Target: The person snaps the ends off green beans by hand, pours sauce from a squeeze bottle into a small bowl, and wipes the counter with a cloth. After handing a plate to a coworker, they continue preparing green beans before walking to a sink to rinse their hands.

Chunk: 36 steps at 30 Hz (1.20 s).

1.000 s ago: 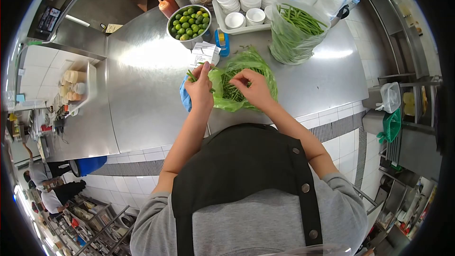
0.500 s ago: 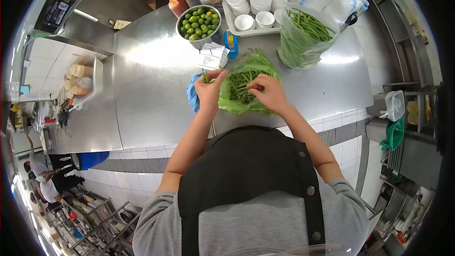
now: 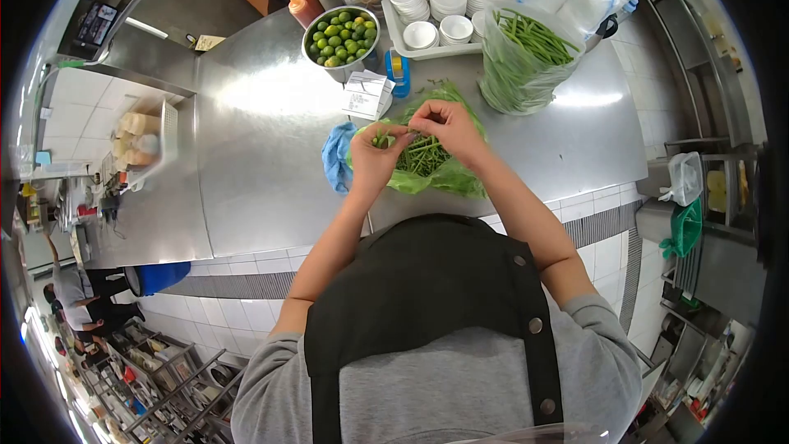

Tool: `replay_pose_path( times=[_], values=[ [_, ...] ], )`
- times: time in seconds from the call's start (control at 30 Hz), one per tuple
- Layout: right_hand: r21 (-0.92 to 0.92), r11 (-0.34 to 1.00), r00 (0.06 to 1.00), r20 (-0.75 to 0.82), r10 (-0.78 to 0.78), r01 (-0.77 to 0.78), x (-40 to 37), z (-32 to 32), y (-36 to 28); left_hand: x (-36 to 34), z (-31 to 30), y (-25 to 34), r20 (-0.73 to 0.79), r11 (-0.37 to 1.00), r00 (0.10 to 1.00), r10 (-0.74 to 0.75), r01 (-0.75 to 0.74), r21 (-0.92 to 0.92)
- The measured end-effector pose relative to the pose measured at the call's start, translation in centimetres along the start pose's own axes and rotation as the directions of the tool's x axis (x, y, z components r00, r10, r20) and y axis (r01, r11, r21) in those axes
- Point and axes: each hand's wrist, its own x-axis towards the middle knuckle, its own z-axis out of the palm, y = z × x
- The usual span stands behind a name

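My left hand (image 3: 376, 161) is closed around a few green bean pieces, their green ends showing between the fingers. Close against it, my right hand (image 3: 454, 130) is closed in a pinch, and the fingertips of both hands meet over a thin green bean that is mostly hidden. Beneath them lies an open light-green plastic bag (image 3: 452, 181) filled with green bean pieces (image 3: 421, 159). A clear plastic bag of long whole green beans (image 3: 530, 39) stands farther back on the right. Beside my left hand is a crumpled blue cloth (image 3: 336, 158).
On the steel counter (image 3: 255, 148) stand a metal pot of limes (image 3: 341, 39), a blue tape dispenser (image 3: 398, 74), paper slips (image 3: 366, 95) and a tray (image 3: 427, 53) of stacked white bowls. Two orange bottles (image 3: 302, 4) stand behind the pot. Other people (image 3: 78, 296) are at far left.
My right hand has moved left and up from over the bean pieces to meet my left hand. My left hand has shifted slightly right and down.
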Motion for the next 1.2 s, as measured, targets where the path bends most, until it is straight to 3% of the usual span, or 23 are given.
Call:
replay_pose_path(
  times=[0.03, 0.1, 0.17, 0.2, 0.23, 0.27, 0.3, 0.4, 0.5, 0.7, 0.8, 0.9, 1.0, 1.1, 1.2],
  values=[
    [0.205, 0.976, 0.996, 0.051, 0.069, -0.078, 0.2, -0.4, 0.2, 0.1, -0.3, 0.6, 0.026, 1.000, 1.000, 0.009, -0.009, 0.000],
    [0.564, 0.789, 0.969, 0.187, 0.163, -0.242, 0.3, -1.5, 0.8, 0.4, -0.8, 0.7, 0.035, 1.000, 0.999, -0.019, 0.019, -0.016],
    [0.453, 0.857, 0.969, 0.135, 0.205, -0.245, 0.4, -2.6, 2.0, 0.8, -1.4, 0.2, 0.004, 0.995, 0.996, -0.092, 0.092, -0.049],
    [0.395, 0.885, 0.969, 0.106, 0.224, -0.247, 0.4, -3.1, 2.8, 1.1, -2.0, -0.2, 0.014, 0.960, 0.986, -0.165, 0.164, -0.228],
    [0.054, 0.984, 0.986, 0.020, 0.167, -0.168, 0.1, -3.5, 3.7, 1.5, -2.8, -0.6, 0.038, 0.888, 0.971, -0.235, 0.231, -0.398],
    [-0.299, 0.950, 0.996, -0.040, 0.083, -0.091, -0.2, -3.8, 4.5, 1.7, -3.2, -0.8, 0.075, 0.781, 0.951, -0.299, 0.289, -0.553],
    [-0.618, 0.785, 0.998, -0.065, -0.017, -0.027, -0.5, -4.0, 5.4, 1.9, -3.3, -0.9, 0.107, 0.662, 0.928, -0.357, 0.333, -0.672],
    [-0.845, 0.530, 0.986, -0.025, -0.166, 0.068, -1.9, -3.5, 6.9, 2.1, -3.8, -2.0, 0.284, 0.274, 0.856, -0.431, 0.425, -0.863],
    [-0.851, 0.525, 0.980, -0.111, -0.165, -0.008, -1.9, -3.1, 7.7, 1.9, -2.9, -2.0, 0.279, 0.333, 0.786, -0.552, 0.514, -0.791],
    [-0.507, 0.856, 0.987, -0.160, 0.021, -0.101, -2.8, -3.5, 2.8, 0.3, -1.9, -2.6, 0.302, 0.475, 0.782, -0.545, 0.585, -0.657],
    [-0.311, 0.949, 0.987, -0.159, -0.003, -0.047, -3.1, -3.2, 2.2, -0.3, -0.2, -1.0, 0.223, 0.582, 0.793, -0.567, 0.578, -0.572],
    [-0.307, 0.949, 0.991, -0.129, 0.029, -0.068, -3.4, -2.0, 0.7, -0.4, 0.4, -0.3, 0.233, 0.640, 0.838, -0.494, 0.532, -0.555],
    [-0.174, 0.983, 0.997, -0.049, 0.057, -0.065, -3.4, -1.2, 1.1, 0.1, 0.3, -0.5, 0.199, 0.667, 0.886, -0.419, 0.449, -0.594],
    [0.205, 0.963, 0.983, -0.030, 0.182, -0.172, -3.1, -0.8, 1.1, 0.8, -0.2, -0.2, 0.119, 0.694, 0.913, -0.389, 0.376, -0.614],
    [0.336, 0.910, 0.965, -0.006, 0.261, -0.244, -3.0, -1.0, 1.3, 1.3, -0.7, -0.2, 0.018, 0.707, 0.915, -0.404, 0.325, -0.628]
  ],
)
